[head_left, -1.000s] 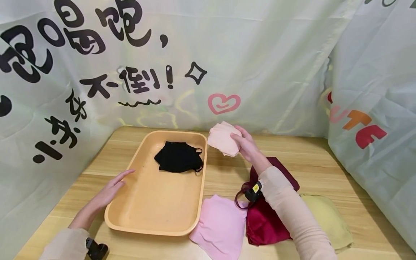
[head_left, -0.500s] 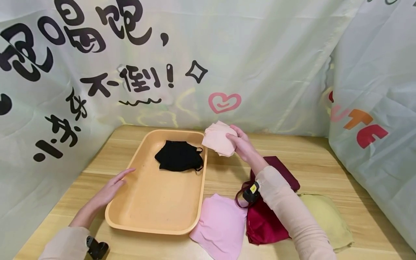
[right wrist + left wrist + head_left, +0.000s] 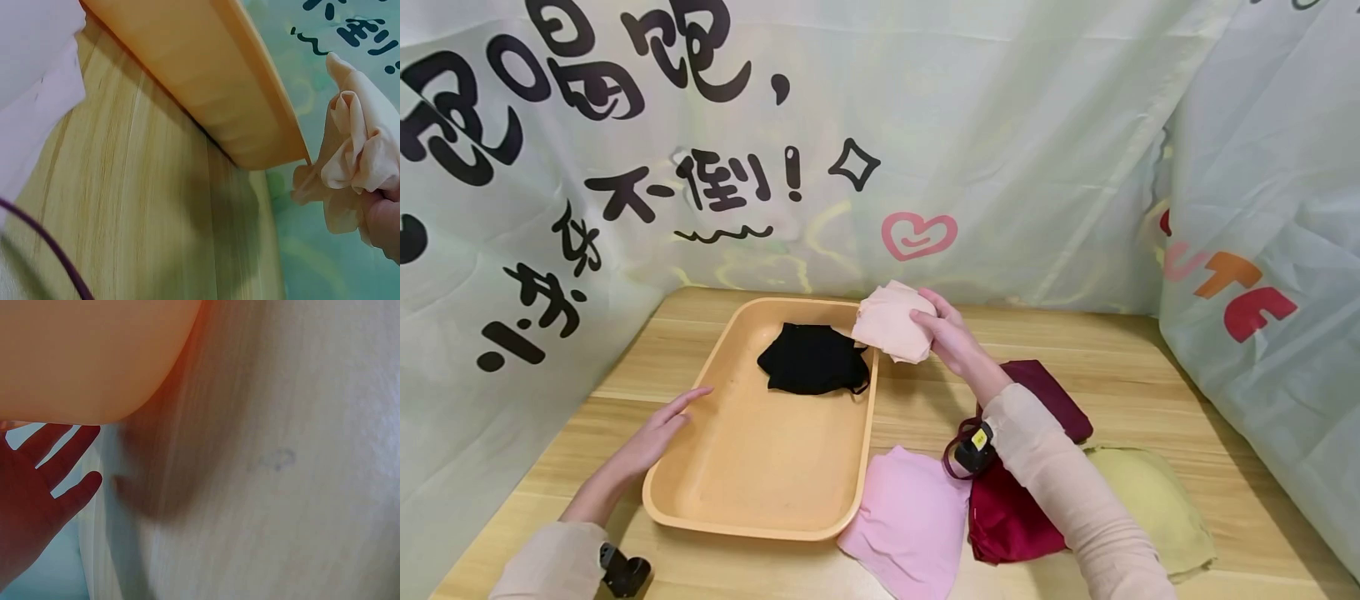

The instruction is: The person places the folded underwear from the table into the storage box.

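My right hand (image 3: 953, 337) pinches a folded pale peach cloth garment (image 3: 895, 322) between thumb and fingers. It is held up over the far right corner of the orange tray (image 3: 871, 433); the right wrist view shows the loose folds of the peach garment (image 3: 359, 144). Inside the tray, near its far right corner, lies a folded black garment with thin straps (image 3: 812, 360). My left hand (image 3: 655, 433) rests with extended fingers at the tray's left rim. From the left wrist, the spread fingers of the left hand (image 3: 44, 481) show beside the tray's outer wall (image 3: 94, 356).
A pink folded garment (image 3: 910, 521) lies against the tray's near right corner. Further right, under my right forearm, are a dark red garment (image 3: 1011, 517) with a strap and a yellow-green one (image 3: 1153, 504). Printed cloth walls (image 3: 1037, 167) enclose the wooden table (image 3: 925, 408).
My right hand has carried the peach garment leftward, from beside the tray to over its far right corner. The left hand and the other garments stay where they were.
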Demonstrator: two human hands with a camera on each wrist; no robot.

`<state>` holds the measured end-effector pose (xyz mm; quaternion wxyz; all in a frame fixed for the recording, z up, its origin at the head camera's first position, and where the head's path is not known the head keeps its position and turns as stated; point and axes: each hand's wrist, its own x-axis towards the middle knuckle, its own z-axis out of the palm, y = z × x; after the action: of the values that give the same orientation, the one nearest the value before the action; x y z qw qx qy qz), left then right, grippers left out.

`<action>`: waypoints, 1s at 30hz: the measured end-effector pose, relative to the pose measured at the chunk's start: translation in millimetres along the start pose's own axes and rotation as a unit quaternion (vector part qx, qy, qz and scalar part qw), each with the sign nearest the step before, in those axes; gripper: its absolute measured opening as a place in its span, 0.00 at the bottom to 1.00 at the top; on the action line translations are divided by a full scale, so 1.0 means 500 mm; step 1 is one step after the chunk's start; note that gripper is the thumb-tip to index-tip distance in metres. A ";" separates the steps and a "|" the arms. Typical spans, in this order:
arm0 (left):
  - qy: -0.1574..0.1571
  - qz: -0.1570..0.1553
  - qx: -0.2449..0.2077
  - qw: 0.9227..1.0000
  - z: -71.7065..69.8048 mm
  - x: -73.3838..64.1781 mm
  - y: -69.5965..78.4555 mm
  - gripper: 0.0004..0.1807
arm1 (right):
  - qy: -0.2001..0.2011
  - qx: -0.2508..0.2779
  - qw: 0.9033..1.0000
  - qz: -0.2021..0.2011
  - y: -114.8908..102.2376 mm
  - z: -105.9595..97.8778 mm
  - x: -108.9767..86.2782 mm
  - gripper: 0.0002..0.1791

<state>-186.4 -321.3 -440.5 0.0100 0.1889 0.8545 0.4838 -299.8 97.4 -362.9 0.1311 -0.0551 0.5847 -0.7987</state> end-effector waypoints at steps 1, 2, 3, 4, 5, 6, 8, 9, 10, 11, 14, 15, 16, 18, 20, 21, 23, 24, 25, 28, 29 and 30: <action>0.000 0.001 0.000 1.000 0.000 0.000 0.000 0.22 | -0.001 0.000 1.000 0.000 0.000 0.002 0.000 0.34; -0.001 0.001 -0.001 1.000 0.000 0.000 0.000 0.22 | -0.002 0.000 1.000 0.001 0.001 0.005 0.000 0.34; -0.001 0.002 -0.002 1.000 0.000 0.000 0.000 0.22 | -0.003 0.001 1.000 0.001 0.002 0.007 0.000 0.34; -0.001 0.001 -0.002 1.000 -0.001 0.000 0.000 0.22 | -0.004 0.002 1.000 0.002 0.002 0.010 0.001 0.34; -0.001 0.001 0.000 1.000 0.000 -0.001 0.000 0.22 | -0.005 0.004 1.000 0.003 0.003 0.012 0.001 0.34; -0.002 0.000 0.000 1.000 0.000 -0.001 0.000 0.22 | -0.006 0.005 1.000 0.003 0.004 0.014 0.001 0.34; -0.002 -0.002 0.001 1.000 0.000 -0.001 0.001 0.22 | -0.009 0.004 1.000 0.003 0.006 0.017 0.001 0.34; -0.001 -0.002 0.002 1.000 0.000 0.000 0.001 0.22 | -0.009 0.005 1.000 0.003 0.007 0.019 0.002 0.34; -0.001 -0.002 0.002 1.000 0.000 0.000 0.000 0.22 | -0.010 0.005 1.000 0.003 0.007 0.020 0.002 0.34; 0.000 -0.001 0.002 1.000 0.000 0.000 0.000 0.22 | -0.011 0.003 1.000 0.002 0.008 0.021 0.002 0.34; 0.000 0.000 -0.002 1.000 0.000 0.001 -0.001 0.22 | -0.011 0.004 1.000 0.002 0.008 0.025 0.002 0.34; 0.000 0.001 -0.003 1.000 0.000 0.001 -0.001 0.22 | -0.011 0.005 1.000 0.001 0.008 0.026 0.002 0.33; -0.001 0.001 -0.004 1.000 0.000 0.001 -0.002 0.22 | -0.011 0.004 1.000 0.001 0.008 0.027 0.002 0.33; -0.002 0.002 -0.006 1.000 0.000 0.001 -0.002 0.22 | -0.014 0.001 1.000 0.000 0.009 0.029 0.002 0.34; -0.002 0.004 -0.009 1.000 0.000 0.001 -0.003 0.22 | -0.020 -0.002 1.000 -0.001 0.009 0.032 0.002 0.34; -0.002 0.006 -0.010 1.000 0.001 0.001 -0.003 0.22 | -0.023 -0.002 1.000 -0.001 0.010 0.034 0.003 0.34; 0.001 0.009 -0.009 1.000 0.000 0.000 -0.004 0.22 | -0.029 -0.001 1.000 -0.002 0.011 0.040 0.004 0.34; 0.001 0.009 -0.008 1.000 -0.001 0.000 -0.005 0.22 | -0.030 0.002 1.000 -0.001 0.011 0.044 0.005 0.34; 0.001 0.009 -0.008 1.000 -0.001 0.000 -0.005 0.22 | -0.031 0.004 0.999 -0.001 0.012 0.047 0.006 0.34; 0.001 0.008 -0.002 1.000 -0.001 0.001 -0.005 0.22 | -0.032 0.005 0.999 0.001 0.014 0.058 0.008 0.33; 0.001 0.006 -0.002 1.000 -0.001 0.001 -0.005 0.22 | -0.032 0.003 0.999 0.001 0.015 0.062 0.009 0.33; 0.000 0.005 -0.001 1.000 -0.001 0.001 -0.005 0.22 | -0.034 0.002 0.999 0.002 0.016 0.065 0.010 0.33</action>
<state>-187.9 -322.4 -442.1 0.0077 0.1925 0.8533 0.4845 -295.4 63.8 -360.5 0.1525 -0.0808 0.5783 -0.7974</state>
